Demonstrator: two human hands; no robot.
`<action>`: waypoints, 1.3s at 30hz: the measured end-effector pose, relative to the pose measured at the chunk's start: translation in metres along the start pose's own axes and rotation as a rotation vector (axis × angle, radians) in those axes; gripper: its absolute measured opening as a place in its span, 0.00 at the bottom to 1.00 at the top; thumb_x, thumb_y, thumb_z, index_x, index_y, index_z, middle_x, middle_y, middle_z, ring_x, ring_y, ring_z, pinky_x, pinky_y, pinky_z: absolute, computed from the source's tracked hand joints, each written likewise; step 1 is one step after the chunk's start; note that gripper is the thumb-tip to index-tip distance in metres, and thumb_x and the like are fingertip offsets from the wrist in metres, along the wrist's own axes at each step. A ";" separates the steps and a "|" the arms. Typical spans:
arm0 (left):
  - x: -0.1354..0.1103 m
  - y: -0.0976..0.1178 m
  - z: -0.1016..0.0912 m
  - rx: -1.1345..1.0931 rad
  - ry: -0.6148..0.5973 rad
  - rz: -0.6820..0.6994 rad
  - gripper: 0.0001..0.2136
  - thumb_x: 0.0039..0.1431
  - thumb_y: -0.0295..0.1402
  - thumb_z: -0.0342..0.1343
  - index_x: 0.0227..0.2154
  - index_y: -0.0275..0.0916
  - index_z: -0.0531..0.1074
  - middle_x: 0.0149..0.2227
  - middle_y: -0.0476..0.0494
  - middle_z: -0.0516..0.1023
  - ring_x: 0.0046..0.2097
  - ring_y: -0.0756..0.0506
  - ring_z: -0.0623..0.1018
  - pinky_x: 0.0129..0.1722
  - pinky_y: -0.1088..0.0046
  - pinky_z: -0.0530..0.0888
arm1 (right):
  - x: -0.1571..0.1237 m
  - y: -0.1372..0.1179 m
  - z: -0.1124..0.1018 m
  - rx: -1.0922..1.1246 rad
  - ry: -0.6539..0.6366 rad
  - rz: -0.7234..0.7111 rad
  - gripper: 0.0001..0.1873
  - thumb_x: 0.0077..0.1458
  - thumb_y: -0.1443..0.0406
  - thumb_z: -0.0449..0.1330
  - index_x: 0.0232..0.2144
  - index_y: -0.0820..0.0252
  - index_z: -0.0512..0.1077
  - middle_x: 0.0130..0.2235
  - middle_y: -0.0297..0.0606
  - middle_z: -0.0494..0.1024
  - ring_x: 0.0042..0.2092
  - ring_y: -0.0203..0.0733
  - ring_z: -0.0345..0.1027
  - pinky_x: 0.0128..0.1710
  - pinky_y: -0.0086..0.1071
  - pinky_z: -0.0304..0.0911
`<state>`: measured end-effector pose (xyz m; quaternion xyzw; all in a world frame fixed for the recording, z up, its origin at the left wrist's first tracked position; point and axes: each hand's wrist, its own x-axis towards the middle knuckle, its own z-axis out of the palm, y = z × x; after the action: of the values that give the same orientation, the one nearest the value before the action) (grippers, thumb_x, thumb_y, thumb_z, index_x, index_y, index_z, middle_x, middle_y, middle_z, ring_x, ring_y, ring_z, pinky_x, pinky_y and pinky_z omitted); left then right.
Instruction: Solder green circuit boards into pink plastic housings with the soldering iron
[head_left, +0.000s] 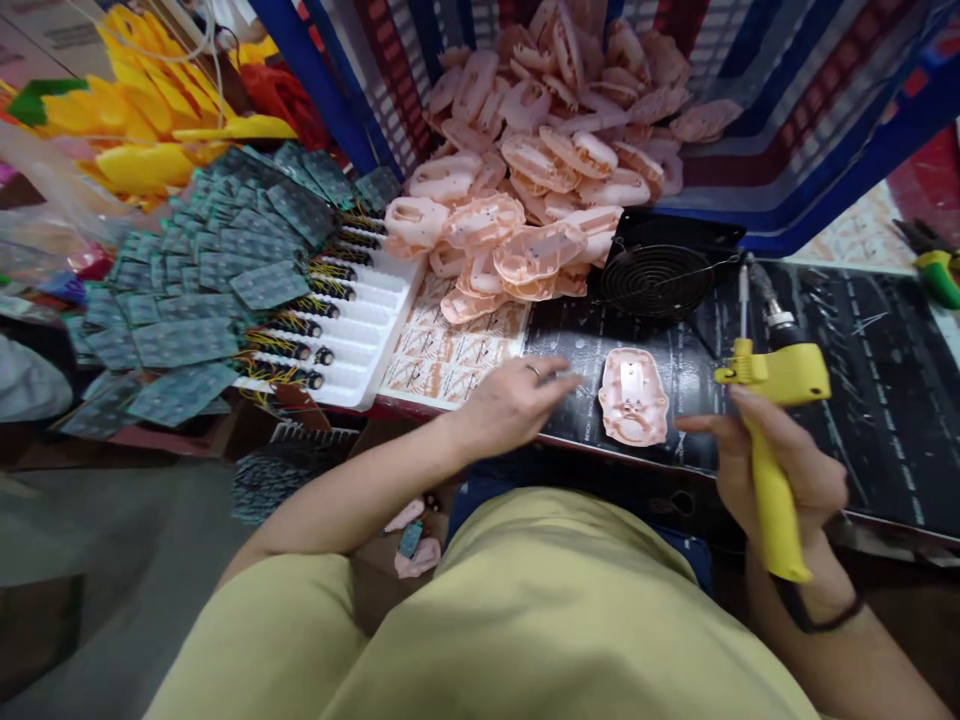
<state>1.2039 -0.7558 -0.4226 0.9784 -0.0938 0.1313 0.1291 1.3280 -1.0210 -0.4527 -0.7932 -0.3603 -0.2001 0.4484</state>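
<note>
Toward the back edge of the bench, a blue-framed, striped plastic crate holds heaped pale-pink plastic shells that spill out forward; at the left end, a ribbed white plastic tray carries small black wired parts beside piled green circuit boards. One oval pale-pink plastic half-shell lies near the front edge, between the left hand, fingers loosely apart just beside it, and the right hand, clamped around a yellow pistol-shaped tool.
</note>
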 end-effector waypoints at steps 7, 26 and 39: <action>0.043 -0.087 -0.022 0.254 0.071 -0.322 0.25 0.60 0.26 0.51 0.61 0.39 0.66 0.64 0.33 0.65 0.64 0.33 0.65 0.61 0.49 0.64 | 0.001 -0.014 0.032 -0.056 -0.303 -0.238 0.33 0.49 0.55 0.72 0.54 0.56 0.68 0.44 0.45 0.79 0.45 0.53 0.76 0.43 0.41 0.74; 0.000 0.037 -0.010 0.247 -0.061 0.138 0.08 0.63 0.26 0.53 0.41 0.32 0.75 0.33 0.41 0.77 0.33 0.44 0.78 0.26 0.70 0.72 | 0.003 0.004 0.016 0.088 -0.510 -0.366 0.29 0.55 0.66 0.66 0.57 0.54 0.62 0.49 0.45 0.77 0.52 0.52 0.72 0.50 0.50 0.72; -0.021 -0.025 0.006 0.083 -0.138 0.198 0.19 0.68 0.37 0.49 0.57 0.35 0.70 0.61 0.31 0.71 0.61 0.35 0.72 0.53 0.56 0.71 | 0.016 0.012 0.018 -0.207 -0.383 -0.447 0.26 0.58 0.66 0.65 0.57 0.58 0.64 0.42 0.41 0.79 0.37 0.45 0.74 0.37 0.36 0.70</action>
<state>1.1906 -0.7309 -0.4398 0.9756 -0.1930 0.0796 0.0683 1.3470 -1.0036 -0.4587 -0.7590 -0.5814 -0.1764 0.2340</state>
